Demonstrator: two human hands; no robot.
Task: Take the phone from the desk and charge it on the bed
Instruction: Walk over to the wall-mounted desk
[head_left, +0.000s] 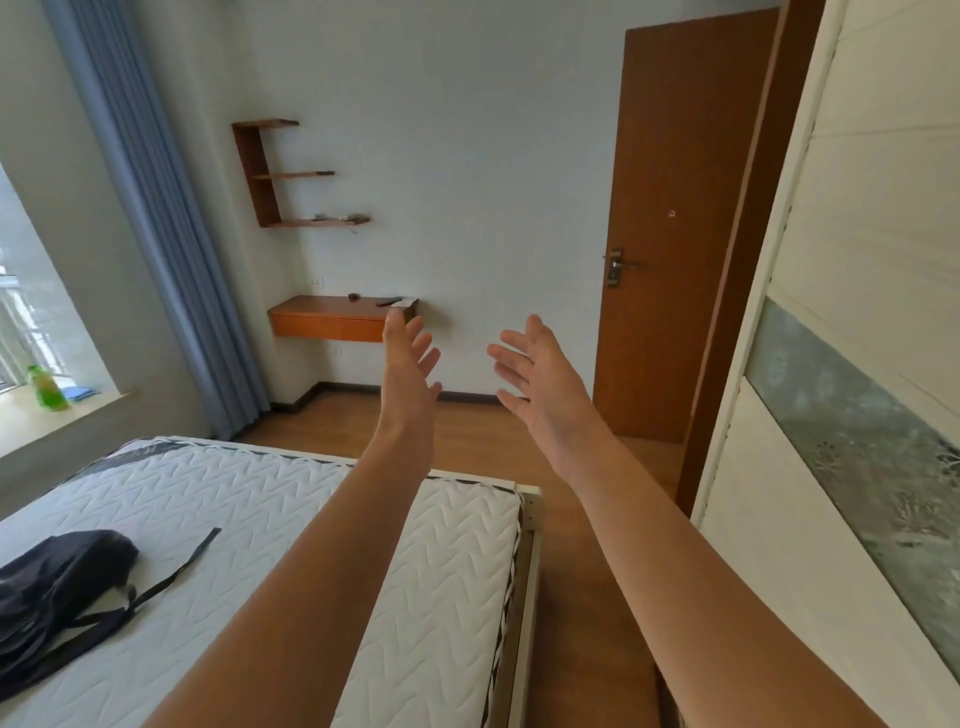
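1. Both hands are raised in front of the person, spread wide and holding nothing: the left hand (408, 358) and the right hand (540, 374) face each other, palms inward, fingers straight, well apart.
2. On the desk (332, 317), a wall-mounted wooden one across the room, a dark flat thing lies near its right end; I judge this to be the phone (389, 301), though it is too small to be sure. A small dark round thing (354, 296) sits to its left on the desk.
3. Above the desk hang wall shelves (291, 174); to its left is a blue curtain (156, 218), to its right a brown door (670, 228).
4. Nearer than the desk, the bed (249, 519) carries a black bag (57, 577) with loose straps.
5. Risks, as I judge them: no charger or cable is visible on the bed, so charging may stall; the phone lies near the desk's edge and could be knocked off by a careless grab.
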